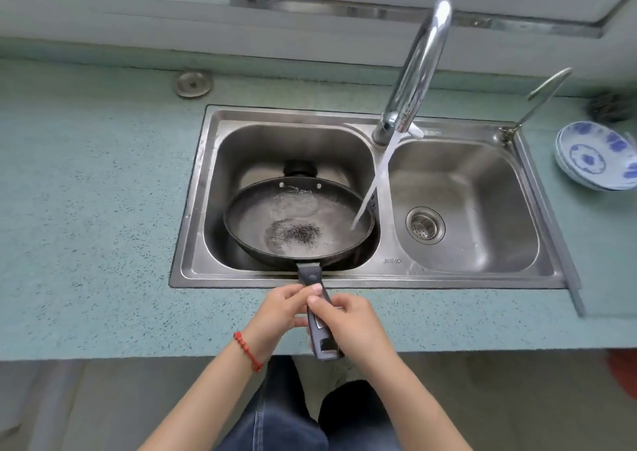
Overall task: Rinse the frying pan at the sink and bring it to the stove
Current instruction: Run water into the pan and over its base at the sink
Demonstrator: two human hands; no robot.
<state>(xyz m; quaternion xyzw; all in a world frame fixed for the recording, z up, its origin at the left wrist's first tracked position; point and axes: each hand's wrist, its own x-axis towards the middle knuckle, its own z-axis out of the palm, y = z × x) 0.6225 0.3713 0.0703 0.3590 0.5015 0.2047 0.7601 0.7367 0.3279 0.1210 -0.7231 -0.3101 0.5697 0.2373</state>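
We're mid-rinse: round dark nonstick frying pan over left basin of steel double sink, chrome tap running into it, specks inside. Left hand and right hand both clenched on handle. Stove trip not started.

At the centre of the frame, the pan sat in the left basin of the sink, its handle reaching down over the counter. The left hand and right hand both gripped the handle. Water ran from the tap onto the pan's right rim. Dark specks lay inside the pan. Bowls were stacked at the right edge.
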